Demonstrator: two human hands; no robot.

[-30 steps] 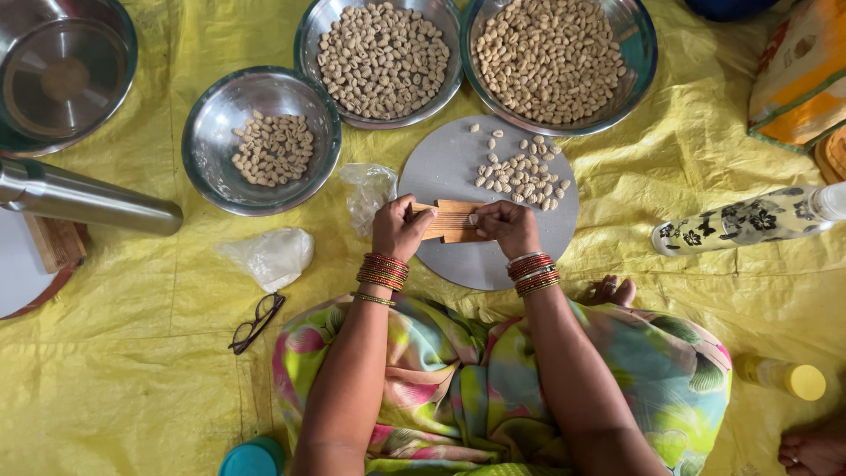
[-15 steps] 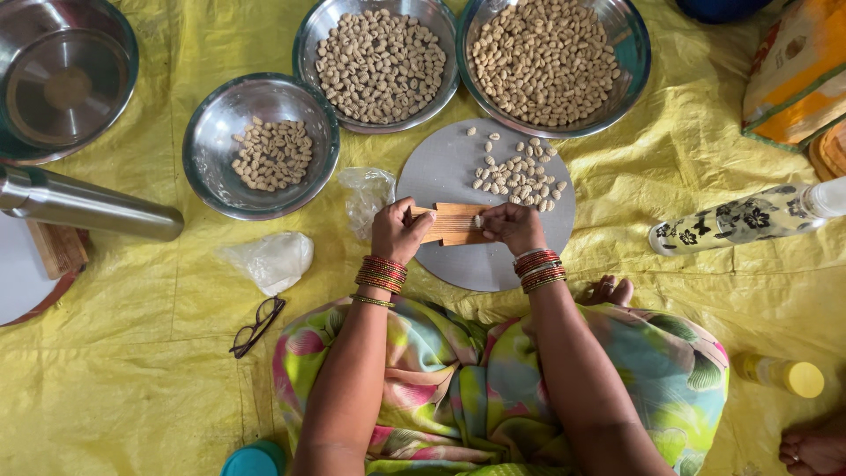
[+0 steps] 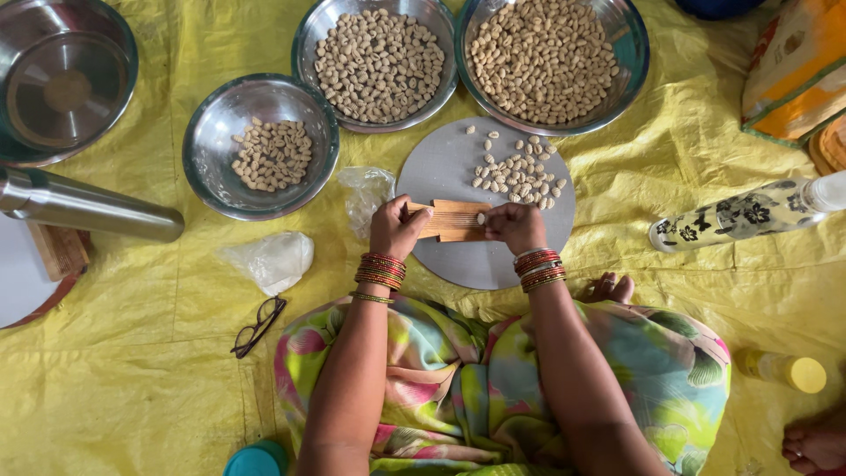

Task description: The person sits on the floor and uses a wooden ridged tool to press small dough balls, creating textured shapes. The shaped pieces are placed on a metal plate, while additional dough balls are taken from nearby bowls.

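Observation:
My left hand point(image 3: 396, 227) grips the left end of a small ridged wooden board point(image 3: 454, 220) lying on a round grey plate point(image 3: 458, 264). My right hand point(image 3: 514, 224) rests at the board's right end, fingertips pinching a small pale dough piece point(image 3: 481, 218) against it. Several shaped pale pieces point(image 3: 520, 174) lie in a loose pile on the plate just beyond the board. Both wrists carry red and gold bangles.
Three steel bowls hold pale pieces: a small one point(image 3: 262, 150) at left, two fuller ones point(image 3: 379, 62) point(image 3: 548, 57) behind the plate. Stacked steel bowls point(image 3: 62, 79), a steel cylinder point(image 3: 88, 209), plastic bags point(image 3: 269, 260), glasses point(image 3: 257, 325), a floral bottle point(image 3: 749, 213) lie on the yellow sheet.

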